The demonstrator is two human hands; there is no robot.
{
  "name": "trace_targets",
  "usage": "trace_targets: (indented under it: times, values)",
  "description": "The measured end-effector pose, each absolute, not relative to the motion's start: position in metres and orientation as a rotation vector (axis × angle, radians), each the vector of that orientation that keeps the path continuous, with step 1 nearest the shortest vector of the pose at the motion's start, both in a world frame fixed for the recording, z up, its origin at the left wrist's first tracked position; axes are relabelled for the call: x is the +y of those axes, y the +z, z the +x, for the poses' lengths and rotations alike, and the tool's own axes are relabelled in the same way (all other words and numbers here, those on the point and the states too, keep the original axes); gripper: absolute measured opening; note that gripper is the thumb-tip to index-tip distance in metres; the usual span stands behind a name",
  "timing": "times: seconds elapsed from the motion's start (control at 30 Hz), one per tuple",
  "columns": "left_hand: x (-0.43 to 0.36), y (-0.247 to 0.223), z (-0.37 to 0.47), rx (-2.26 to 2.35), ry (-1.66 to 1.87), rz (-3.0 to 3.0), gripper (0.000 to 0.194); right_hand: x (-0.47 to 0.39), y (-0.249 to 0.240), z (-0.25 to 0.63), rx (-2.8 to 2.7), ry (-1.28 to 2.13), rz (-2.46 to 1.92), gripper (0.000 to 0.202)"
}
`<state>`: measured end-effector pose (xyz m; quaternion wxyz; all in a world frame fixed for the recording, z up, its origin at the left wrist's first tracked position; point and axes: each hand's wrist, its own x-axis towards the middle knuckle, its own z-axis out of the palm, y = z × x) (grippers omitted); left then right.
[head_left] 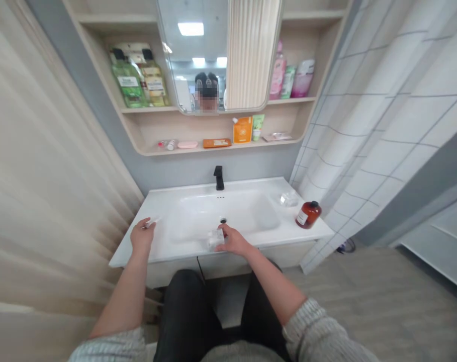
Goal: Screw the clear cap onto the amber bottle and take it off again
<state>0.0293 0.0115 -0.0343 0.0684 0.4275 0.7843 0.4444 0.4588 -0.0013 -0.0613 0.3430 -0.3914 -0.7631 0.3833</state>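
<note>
Your left hand (142, 236) is at the left of the frame, over the left part of the white countertop (158, 203), its fingers pinched on a small clear piece (150, 223) too blurred to identify. Your right hand (235, 241) is at the lower centre, thumb and fingers clamped on the clear container (215, 240), which is over the front edge of the basin (198, 211); you cannot tell whether it touches the rim. Your two hands are well apart, the basin's front edge running between them.

Right of centre, a clear block-like item (289, 199) rests on the countertop beyond the basin, and nearer you, to its right, stands the amber bottle (307, 216) with a black cap and a pale label. The black faucet (219, 178) rises behind the basin, in line with the dark drain (223, 220).

Across the top of the frame, the wooden shelf unit (145, 150) surrounds the mirror (198, 50). You have green (129, 83) and yellow bottles (153, 83) at its upper left, pink (278, 75) and purple bottles (302, 80) at its upper right, and an orange pouch (243, 130) beside a green tube (257, 127) on the lower shelf
</note>
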Motion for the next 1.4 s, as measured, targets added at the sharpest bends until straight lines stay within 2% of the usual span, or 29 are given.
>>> trace_targets:
  times: [0.2,0.57,0.87,1.13,1.27,1.33,1.4]
  values:
    - [0.038,-0.048,0.005,2.49,1.289,1.212,0.038,-0.002,-0.062,0.46,-1.979,0.998,-1.025,0.077]
    - [0.061,-0.063,0.014,2.56,1.02,1.409,0.037,-0.004,-0.057,0.46,-1.978,1.023,-1.013,0.073]
    - [0.056,-0.059,0.024,2.541,1.142,1.454,0.045,-0.005,-0.056,0.462,-1.978,1.002,-1.046,0.076]
    - [0.031,-0.042,0.037,2.516,1.322,1.465,0.041,-0.003,-0.058,0.461,-1.955,1.019,-1.031,0.079]
    - [-0.005,-0.045,0.066,2.348,1.54,1.588,0.041,-0.001,-0.06,0.459,-1.963,1.019,-1.028,0.078]
    - [-0.029,-0.054,0.094,2.092,1.61,1.622,0.042,0.0,-0.061,0.46,-1.978,0.999,-1.031,0.08]
    - [-0.052,-0.066,0.129,1.784,1.533,1.678,0.046,0.0,-0.061,0.46,-1.991,0.983,-1.032,0.081]
